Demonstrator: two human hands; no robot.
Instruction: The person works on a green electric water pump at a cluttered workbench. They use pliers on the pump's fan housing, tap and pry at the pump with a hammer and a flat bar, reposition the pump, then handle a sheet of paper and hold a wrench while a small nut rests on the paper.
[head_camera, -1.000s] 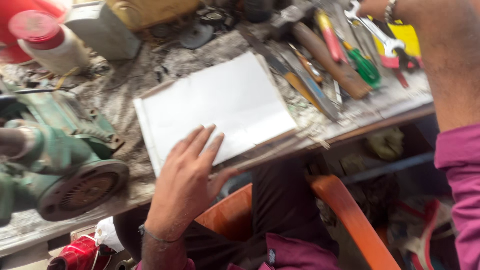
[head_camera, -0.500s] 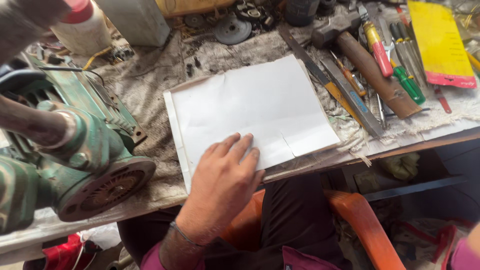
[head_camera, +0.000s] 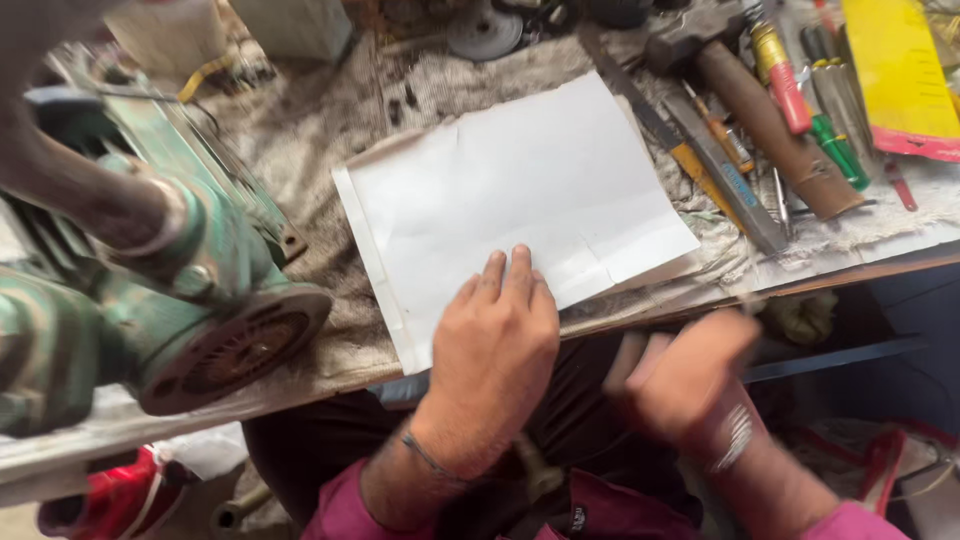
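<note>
I see white paper sheets (head_camera: 520, 200) lying flat at frame centre on the cloth-covered workbench (head_camera: 330, 130), stacked slightly offset, near edge creased. My left hand (head_camera: 495, 345) lies palm down on their lower edge, fingers pressed together. My right hand (head_camera: 690, 375), lower right below the bench edge, is blurred; can't tell its grip. Upper right: yellow flat package (head_camera: 885, 60) w/ red bottom strip. Left: green motor (head_camera: 130, 290). Vs 0.5 s ago, right hand has come into view; left hand same spot.
</note>
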